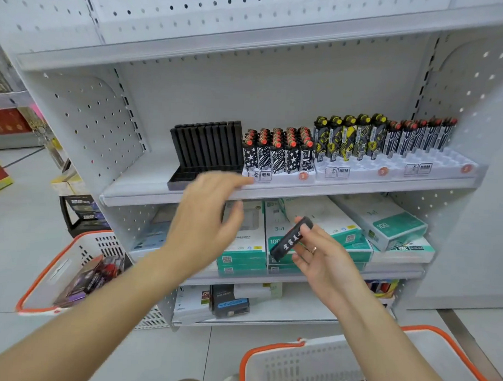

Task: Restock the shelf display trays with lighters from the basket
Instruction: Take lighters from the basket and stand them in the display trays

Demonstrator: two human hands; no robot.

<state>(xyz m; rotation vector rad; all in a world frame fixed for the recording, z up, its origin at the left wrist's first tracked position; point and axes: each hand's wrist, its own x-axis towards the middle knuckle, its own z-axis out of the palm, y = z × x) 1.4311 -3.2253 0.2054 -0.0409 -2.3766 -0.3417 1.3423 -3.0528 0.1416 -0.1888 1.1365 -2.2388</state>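
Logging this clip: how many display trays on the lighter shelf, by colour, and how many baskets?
Black trays: 1
White trays: 3, at left, middle, right
Orange-rimmed baskets: 2, at left and near
Total: 6

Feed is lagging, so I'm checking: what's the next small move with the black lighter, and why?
Probably lift the black lighter, pinched in the right hand, toward the black tray and slot it in; the tray's front looks bare, and the left hand is open by its front.
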